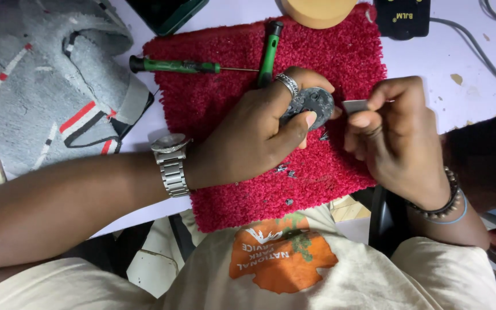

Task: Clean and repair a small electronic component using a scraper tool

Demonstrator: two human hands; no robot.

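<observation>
My left hand (259,129) grips a small round grey metal part (312,103) between thumb and fingers, held just above a red fuzzy mat (345,51). My right hand (397,132) pinches a thin flat metal blade (355,105) whose tip points at the round part's edge. Two green-handled screwdrivers lie on the mat: one (176,66) pointing right across its left edge, the other (270,49) near upright at the top. Tiny dark bits (287,170) lie scattered on the mat below my hands.
A grey striped cloth (47,86) lies at the left on the pale table (472,63). A tan round object (317,10), a dark green box (165,12) and a black device (403,17) with a cable sit along the top edge.
</observation>
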